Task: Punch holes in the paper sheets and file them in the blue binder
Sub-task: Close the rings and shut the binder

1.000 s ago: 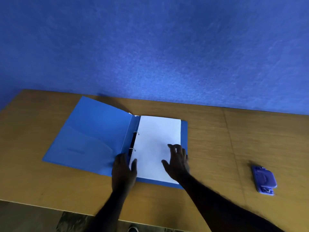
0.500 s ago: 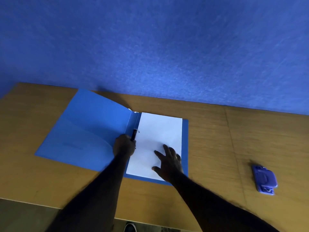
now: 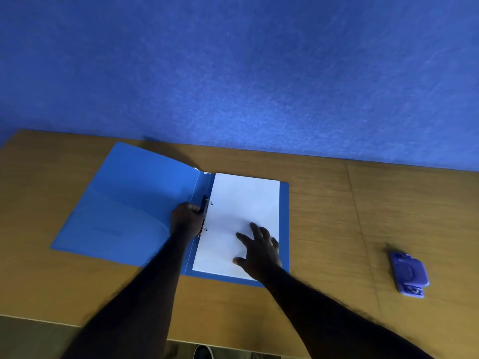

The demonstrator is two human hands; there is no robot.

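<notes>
Two hands on open blue binder (image 3: 124,203), paper sheets (image 3: 241,216) inside — right hand (image 3: 259,251) flat, left hand (image 3: 187,218) seemingly gripping ring clasp (image 3: 203,203).

An open blue plastic binder (image 3: 124,208) is laid flat on the wooden table (image 3: 350,216), its front cover spread to the left and a stack of white paper sheets (image 3: 241,203) seated on the right half, threaded onto the black ring clip (image 3: 204,203) at the spine. The left hand (image 3: 186,220) is placed at the clip, while the right hand (image 3: 260,251) is spread on the sheets' near right part. A purple hole punch (image 3: 409,273) is set well apart to the right, and a wall (image 3: 233,73) stands behind the table's far edge.
</notes>
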